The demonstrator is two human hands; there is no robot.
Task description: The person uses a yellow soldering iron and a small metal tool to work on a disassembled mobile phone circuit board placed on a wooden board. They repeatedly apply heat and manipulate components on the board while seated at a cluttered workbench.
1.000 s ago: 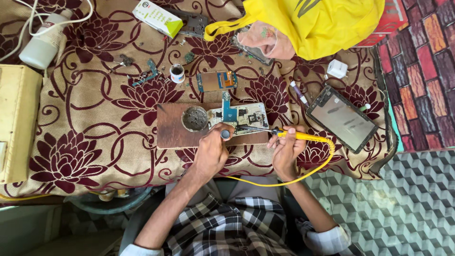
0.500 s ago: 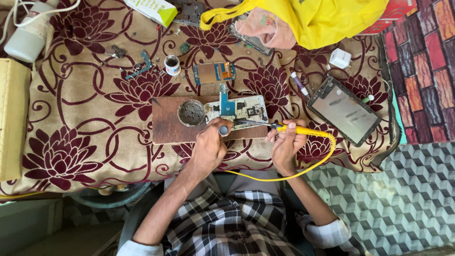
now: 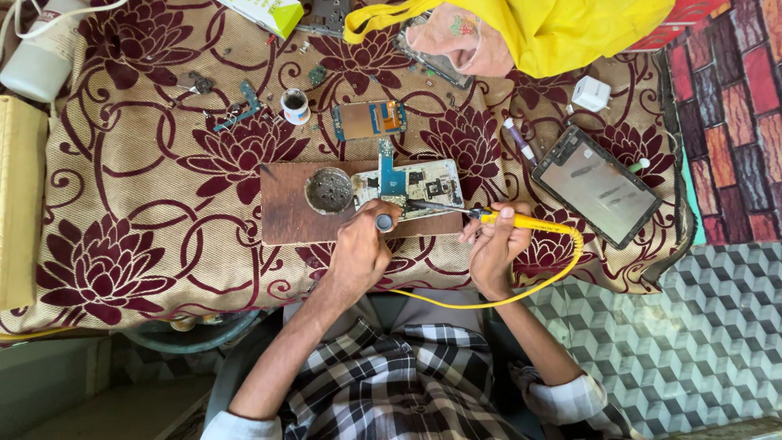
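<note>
The right hand (image 3: 494,247) is curled tight around the yellow handle of a soldering iron (image 3: 489,217), forefinger laid along the top, with the dark tip reaching out to the left onto the circuit board (image 3: 415,186). The iron's yellow cord (image 3: 529,289) loops back under the wrist toward the person's lap. Just left of that hand, the left hand (image 3: 362,248) is closed, its fingers pinching a small grey, round-ended thing (image 3: 384,222) at the near edge of the board; what it is cannot be told from here. The board lies just beyond both hands, on a brown wooden block (image 3: 285,213), and a round metal dish (image 3: 328,190) sits on the block just beyond the left hand. Farther out lie a second small board (image 3: 368,119) and a little white pot (image 3: 295,105). Off to the right of the right hand lies a dark tablet (image 3: 604,185), all on a floral cloth (image 3: 138,187).
</note>
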